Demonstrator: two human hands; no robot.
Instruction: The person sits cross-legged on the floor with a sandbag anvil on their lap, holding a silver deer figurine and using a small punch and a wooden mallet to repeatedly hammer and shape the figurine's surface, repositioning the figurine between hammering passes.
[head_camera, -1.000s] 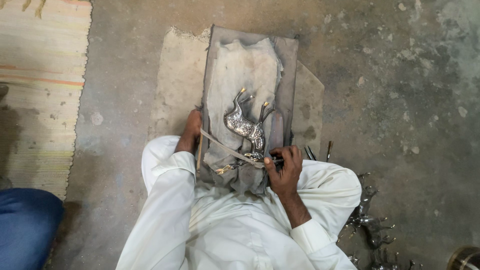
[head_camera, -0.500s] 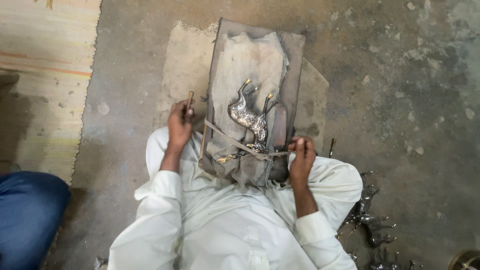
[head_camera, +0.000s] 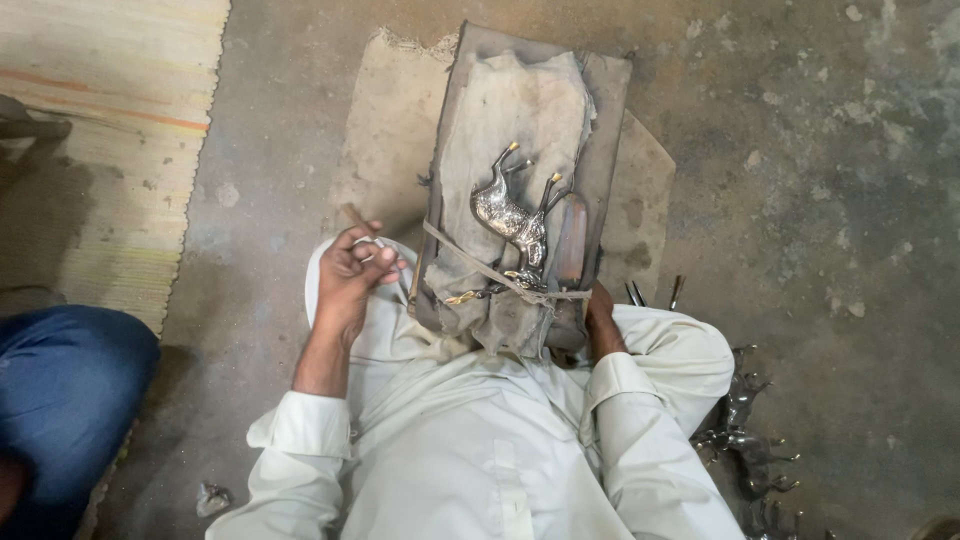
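A shiny metal horse figure (head_camera: 510, 220) lies on a grey cloth (head_camera: 510, 110) over a wooden board (head_camera: 600, 120) that leans against my lap. A thin strap (head_camera: 480, 268) crosses the figure's lower end and pins it down. My left hand (head_camera: 350, 275) is lifted just left of the board, fingers curled round a small tool with a wooden handle (head_camera: 352, 214). My right hand (head_camera: 600, 320) sits at the board's lower right corner, its fingers hidden behind the board and cloth. An oblong brown block (head_camera: 570, 240) lies to the right of the horse.
Thin metal tools (head_camera: 650, 293) lie on the concrete floor by my right knee. Several dark metal horse figures (head_camera: 745, 440) are heaped at the lower right. A striped woven mat (head_camera: 100, 150) covers the left, where another person's blue-clad leg (head_camera: 60, 390) rests.
My left hand has left the board's left edge and risen, now holding the small tool. My right hand has dropped from the strap to the board's lower right corner.
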